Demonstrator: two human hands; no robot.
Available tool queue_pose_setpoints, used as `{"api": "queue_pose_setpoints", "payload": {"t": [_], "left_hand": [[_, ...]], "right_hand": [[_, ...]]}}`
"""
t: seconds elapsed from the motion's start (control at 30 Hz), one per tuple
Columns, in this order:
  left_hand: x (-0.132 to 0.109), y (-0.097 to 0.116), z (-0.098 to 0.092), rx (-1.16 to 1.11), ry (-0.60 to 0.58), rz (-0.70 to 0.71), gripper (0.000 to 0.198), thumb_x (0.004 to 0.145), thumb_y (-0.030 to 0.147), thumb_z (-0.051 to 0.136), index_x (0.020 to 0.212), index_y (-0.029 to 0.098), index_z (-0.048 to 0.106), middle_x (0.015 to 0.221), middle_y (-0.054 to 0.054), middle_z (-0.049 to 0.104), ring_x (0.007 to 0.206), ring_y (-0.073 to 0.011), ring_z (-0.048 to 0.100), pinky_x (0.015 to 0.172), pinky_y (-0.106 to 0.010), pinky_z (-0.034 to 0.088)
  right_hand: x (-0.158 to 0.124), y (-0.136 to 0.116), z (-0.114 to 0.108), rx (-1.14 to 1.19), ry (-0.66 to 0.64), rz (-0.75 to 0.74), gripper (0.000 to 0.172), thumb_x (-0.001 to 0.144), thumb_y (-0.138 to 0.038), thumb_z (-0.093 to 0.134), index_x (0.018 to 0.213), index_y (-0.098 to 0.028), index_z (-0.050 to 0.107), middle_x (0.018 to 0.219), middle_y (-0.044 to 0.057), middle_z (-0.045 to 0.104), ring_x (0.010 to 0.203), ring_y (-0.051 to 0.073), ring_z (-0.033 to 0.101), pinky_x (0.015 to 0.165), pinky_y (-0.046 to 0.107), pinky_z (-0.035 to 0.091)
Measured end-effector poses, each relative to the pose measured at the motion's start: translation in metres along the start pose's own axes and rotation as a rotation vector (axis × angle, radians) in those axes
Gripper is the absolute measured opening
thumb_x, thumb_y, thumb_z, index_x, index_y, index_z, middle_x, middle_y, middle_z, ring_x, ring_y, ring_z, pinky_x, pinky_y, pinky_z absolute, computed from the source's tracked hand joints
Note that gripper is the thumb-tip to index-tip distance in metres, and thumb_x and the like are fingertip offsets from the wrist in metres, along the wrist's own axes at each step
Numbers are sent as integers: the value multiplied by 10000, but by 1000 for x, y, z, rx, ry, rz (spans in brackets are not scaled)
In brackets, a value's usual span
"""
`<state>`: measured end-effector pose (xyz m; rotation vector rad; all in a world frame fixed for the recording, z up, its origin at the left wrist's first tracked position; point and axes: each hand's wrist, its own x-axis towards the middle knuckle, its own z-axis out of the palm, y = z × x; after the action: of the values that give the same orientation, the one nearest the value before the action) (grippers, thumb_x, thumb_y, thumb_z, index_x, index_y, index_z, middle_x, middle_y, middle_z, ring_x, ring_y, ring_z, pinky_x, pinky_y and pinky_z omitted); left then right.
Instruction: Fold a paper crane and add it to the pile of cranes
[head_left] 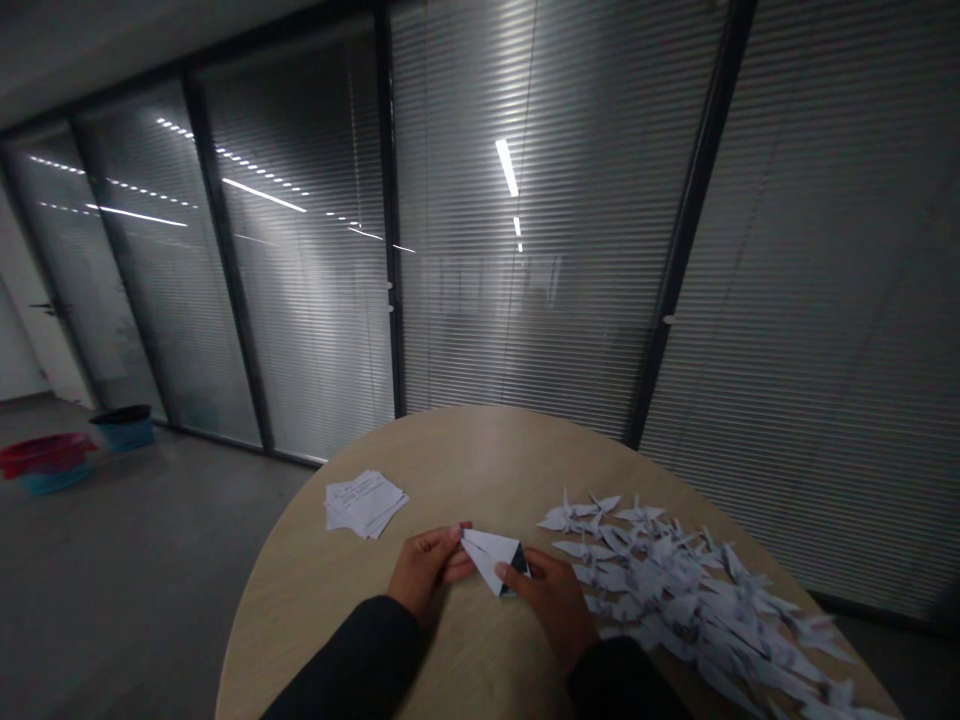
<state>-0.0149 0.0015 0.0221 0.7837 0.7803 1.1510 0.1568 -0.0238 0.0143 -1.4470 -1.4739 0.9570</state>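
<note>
White folded paper (489, 560) is held between the hands at lower middle of the frame, over a rounded light-wood tabletop (420, 450). A broad heap of white origami cranes (675, 590) is spread to the right; a small stack of printed white paper sheets (366, 504) lies upper left. The left hand (424, 575) and right hand (544, 610) are partly closed, pinching the paper. Loosened pressure could let its folds spring open; drifting right could crush nearby cranes.

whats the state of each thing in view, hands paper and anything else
folded paper: part-folded, white outside, dark side showing at one end
left hand: fingers pinching the folded paper
right hand: fingers pressed on the folded paper
printed paper squares: loose, slightly fanned stack
paper cranes: folded, heaped in a pile
window blinds: lowered, slats closed
red basin: stacked on a blue basin
</note>
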Motion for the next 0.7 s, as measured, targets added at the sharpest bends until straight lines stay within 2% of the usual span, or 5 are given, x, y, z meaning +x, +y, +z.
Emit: {"api": "queue_pose_setpoints", "payload": {"t": [0.33, 0.7], "left_hand": [[0, -2, -3, -68, 8, -19, 426, 538, 371, 817, 830, 80, 709, 829, -116, 699, 768, -195, 669, 718, -239, 545], [-3, 0, 3, -107, 65, -31, 191, 778, 191, 646, 847, 14, 667, 847, -177, 682, 745, -201, 672, 673, -246, 553]], "right_hand": [[3, 8, 1, 14, -21, -4, 414, 662, -467, 585, 856, -118, 692, 838, 67, 679, 824, 241, 613, 717, 291, 456], [-4, -8, 0, 48, -32, 4, 464, 648, -472, 584, 909, -105, 695, 874, 70, 685, 843, 248, 618, 720, 289, 453]]}}
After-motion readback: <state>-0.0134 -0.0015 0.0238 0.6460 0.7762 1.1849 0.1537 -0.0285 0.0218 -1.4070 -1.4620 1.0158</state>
